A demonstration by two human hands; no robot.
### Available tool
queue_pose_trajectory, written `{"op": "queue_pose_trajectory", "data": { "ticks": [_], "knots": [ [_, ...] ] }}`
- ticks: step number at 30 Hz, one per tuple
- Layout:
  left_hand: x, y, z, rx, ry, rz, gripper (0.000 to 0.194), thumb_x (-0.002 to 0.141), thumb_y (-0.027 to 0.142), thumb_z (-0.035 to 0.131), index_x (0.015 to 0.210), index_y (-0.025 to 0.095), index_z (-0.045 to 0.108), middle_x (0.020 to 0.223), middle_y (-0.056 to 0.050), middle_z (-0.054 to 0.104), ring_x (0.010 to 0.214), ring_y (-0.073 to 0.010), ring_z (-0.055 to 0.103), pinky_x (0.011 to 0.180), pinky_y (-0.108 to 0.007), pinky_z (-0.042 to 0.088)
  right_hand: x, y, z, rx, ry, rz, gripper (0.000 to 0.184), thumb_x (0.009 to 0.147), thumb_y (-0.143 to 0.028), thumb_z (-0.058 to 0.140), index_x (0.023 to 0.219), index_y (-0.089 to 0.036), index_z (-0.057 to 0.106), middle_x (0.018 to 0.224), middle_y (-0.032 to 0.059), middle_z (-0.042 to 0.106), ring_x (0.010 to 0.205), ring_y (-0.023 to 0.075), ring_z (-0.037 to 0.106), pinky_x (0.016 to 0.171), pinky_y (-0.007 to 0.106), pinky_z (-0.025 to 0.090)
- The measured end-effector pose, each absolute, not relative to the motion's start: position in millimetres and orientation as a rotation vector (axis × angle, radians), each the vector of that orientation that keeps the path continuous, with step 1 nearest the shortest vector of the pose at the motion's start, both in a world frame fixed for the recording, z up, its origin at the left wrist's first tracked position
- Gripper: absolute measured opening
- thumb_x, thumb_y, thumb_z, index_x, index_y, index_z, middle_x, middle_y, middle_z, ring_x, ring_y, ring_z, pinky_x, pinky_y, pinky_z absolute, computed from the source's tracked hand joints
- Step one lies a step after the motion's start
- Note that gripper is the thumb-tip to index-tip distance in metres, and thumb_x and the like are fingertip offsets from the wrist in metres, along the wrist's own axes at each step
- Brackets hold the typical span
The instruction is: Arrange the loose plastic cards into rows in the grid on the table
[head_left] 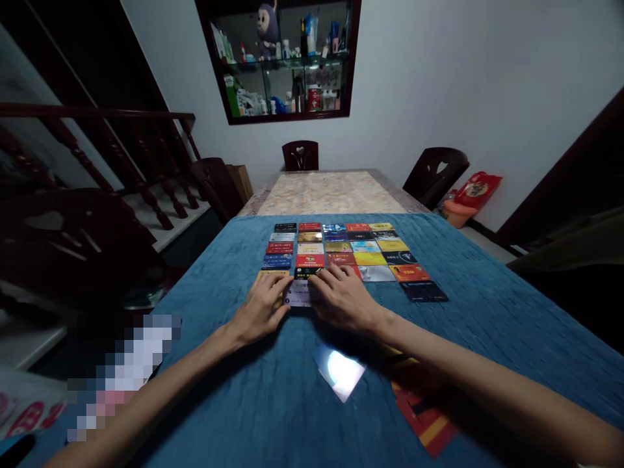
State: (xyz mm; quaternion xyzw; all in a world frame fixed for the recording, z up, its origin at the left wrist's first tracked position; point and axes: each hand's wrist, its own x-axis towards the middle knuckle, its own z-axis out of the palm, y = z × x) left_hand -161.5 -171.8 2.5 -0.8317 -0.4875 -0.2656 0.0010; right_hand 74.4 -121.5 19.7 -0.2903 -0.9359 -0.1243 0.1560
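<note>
Plastic cards lie in neat columns on the blue cloth, among them a red one (310,260), a dark blue one (423,291) and a silver one (377,273). Between my hands a pale grey card (299,292) lies at the near end of the second column. My left hand (263,304) grips its left edge, thumb low and index finger high. From the right, my right hand (344,296) bends its fingers over the same card, covering its right part. A yellow card (273,274) shows partly behind my left fingers.
A shiny card (340,372) reflects light nearer to me. Beside it a red and yellow packet or card (426,409) lies partly under my right forearm. The blue cloth (219,383) covers the near table; chairs (299,156) stand around it.
</note>
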Motion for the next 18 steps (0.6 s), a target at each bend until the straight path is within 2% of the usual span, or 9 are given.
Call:
{"op": "queue_pose_trajectory", "data": {
  "ticks": [5, 11, 18],
  "knots": [
    [-164.8, -160.4, 16.1, -2.589, -1.535, -0.659, 0.053, 0.083, 0.018, 0.062, 0.135, 0.018, 0.052, 0.125, -0.015, 0.058, 0.114, -0.0310, 0.053, 0.095, -0.050, 0.047, 69.1, -109.2, 28.4, -0.866, -2.710, -0.327, 0.045, 0.087, -0.038, 0.064, 0.124, -0.015, 0.057, 0.119, 0.0159, 0.058, 0.107, 0.0301, 0.047, 0.082, 0.039, 0.038],
    [-173.6, -138.5, 28.8, -2.553, -1.528, -0.508, 0.048, 0.085, 0.021, 0.059, 0.132, 0.013, 0.053, 0.126, -0.018, 0.060, 0.116, -0.0332, 0.051, 0.093, -0.050, 0.045, 57.1, -86.8, 32.4, -0.868, -2.730, -0.306, 0.041, 0.090, -0.037, 0.061, 0.123, -0.014, 0.057, 0.120, 0.0158, 0.059, 0.107, 0.0293, 0.048, 0.084, 0.039, 0.039],
    [-185.8, -107.0, 40.0, -2.487, -1.591, -0.395, 0.048, 0.081, 0.012, 0.055, 0.128, 0.011, 0.055, 0.130, -0.019, 0.058, 0.119, -0.0356, 0.050, 0.093, -0.052, 0.045, 36.9, -52.6, 37.3, -0.915, -2.741, -0.253, 0.041, 0.091, -0.035, 0.059, 0.125, -0.014, 0.057, 0.125, 0.0153, 0.059, 0.114, 0.0303, 0.047, 0.084, 0.038, 0.041]
  ]
}}
